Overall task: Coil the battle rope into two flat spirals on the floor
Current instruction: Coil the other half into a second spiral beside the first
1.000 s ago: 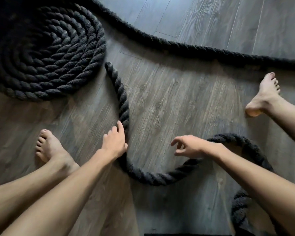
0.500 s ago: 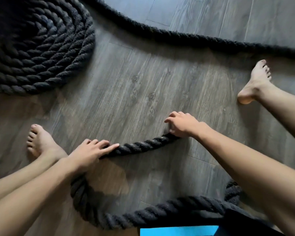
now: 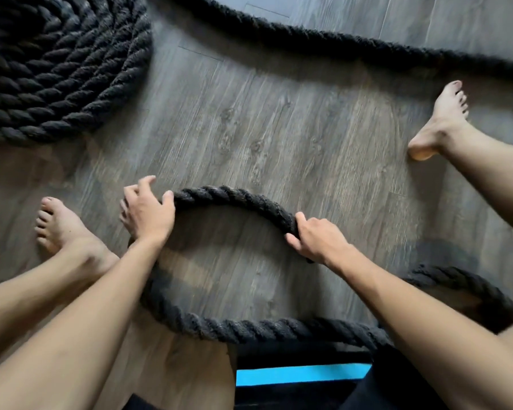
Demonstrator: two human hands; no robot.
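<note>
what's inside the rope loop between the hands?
Only bare floor and shadow inside the loop. The left forearm and right forearm hide parts of its rim.

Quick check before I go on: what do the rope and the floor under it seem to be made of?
The rope is thick black twisted strands, matte and slightly fuzzy. It is probably synthetic fibre, though the exact fibre cannot be told. The floor is grey-brown planks with wood grain, knots and visible seams, with a low sheen. It looks like vinyl or laminate, possibly real wood.
</note>
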